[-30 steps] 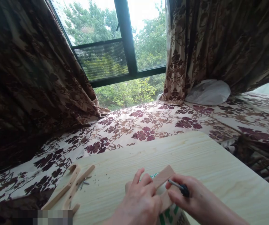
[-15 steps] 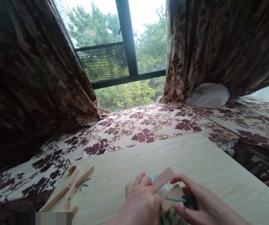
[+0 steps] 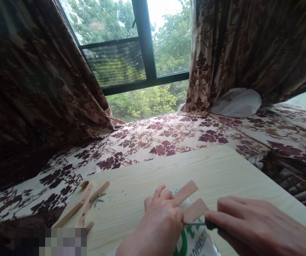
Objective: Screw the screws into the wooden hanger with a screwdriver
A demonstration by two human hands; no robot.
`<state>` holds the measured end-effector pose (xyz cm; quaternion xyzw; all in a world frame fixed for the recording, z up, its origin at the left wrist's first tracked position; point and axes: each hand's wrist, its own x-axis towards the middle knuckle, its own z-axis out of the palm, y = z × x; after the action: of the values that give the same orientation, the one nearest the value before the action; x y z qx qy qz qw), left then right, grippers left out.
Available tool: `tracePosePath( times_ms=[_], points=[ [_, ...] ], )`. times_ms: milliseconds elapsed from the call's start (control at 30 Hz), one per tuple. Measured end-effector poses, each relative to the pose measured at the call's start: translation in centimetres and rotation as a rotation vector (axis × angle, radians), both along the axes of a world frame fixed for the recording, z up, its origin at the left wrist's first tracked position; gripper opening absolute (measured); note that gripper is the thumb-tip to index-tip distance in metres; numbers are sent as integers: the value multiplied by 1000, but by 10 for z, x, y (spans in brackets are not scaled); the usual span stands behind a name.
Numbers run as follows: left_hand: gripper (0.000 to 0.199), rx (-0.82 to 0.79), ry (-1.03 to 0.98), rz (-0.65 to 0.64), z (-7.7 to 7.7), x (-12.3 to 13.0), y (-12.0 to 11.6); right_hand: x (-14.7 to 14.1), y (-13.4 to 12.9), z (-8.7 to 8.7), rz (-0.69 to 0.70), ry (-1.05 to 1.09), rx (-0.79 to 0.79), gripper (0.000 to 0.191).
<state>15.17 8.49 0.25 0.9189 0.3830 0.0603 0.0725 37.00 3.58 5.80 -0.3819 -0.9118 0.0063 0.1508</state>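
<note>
Grips the dark handle of a screwdriver (image 3: 211,224) in the right hand (image 3: 251,220), fingers closed. Points the metal shaft left, tip ending at the fingers of the left hand (image 3: 159,220). Holds two flat wooden strips (image 3: 195,210) with the left hand, fingers bent over their left ends. Shows right ends of both strips bare, slanting far right, with a gap between. Cannot tell whether they join under the hand.

Note a printed package (image 3: 199,243) with green lettering beneath the strips, on the near part of the pale tabletop (image 3: 131,186). Cannot read the print fully.

Find curved wooden pieces (image 3: 74,209) at left of the tabletop, well apart from the hands, one with a hooked far end. Note metal screws (image 3: 99,201) just beside them, and small dark bits (image 3: 111,198) scattered to the right.

Record floral cloth (image 3: 142,138) beyond the far edge, a window (image 3: 149,67) between patterned curtains (image 3: 201,78), and a white plastic bag (image 3: 238,103) at far right.
</note>
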Motion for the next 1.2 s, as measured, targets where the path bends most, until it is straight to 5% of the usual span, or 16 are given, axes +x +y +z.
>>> tracePosePath(
  times_ms=[167, 400, 667, 967, 1200],
  points=[
    [24, -10, 5, 15, 4, 3, 0, -12, 8, 9, 31, -43, 115, 26],
    [23, -21, -9, 23, 16, 2, -5, -15, 4, 22, 91, -93, -10, 28],
    [27, 3, -34, 6, 25, 4, -6, -27, 8, 37, 222, -183, 196, 26],
    [24, 1, -38, -14, 26, 1, -5, -40, 23, 38, 235, -293, -34, 14],
    [20, 14, -19, 31, 27, 1, -6, -37, 35, 39, 302, -311, -43, 10]
  ],
)
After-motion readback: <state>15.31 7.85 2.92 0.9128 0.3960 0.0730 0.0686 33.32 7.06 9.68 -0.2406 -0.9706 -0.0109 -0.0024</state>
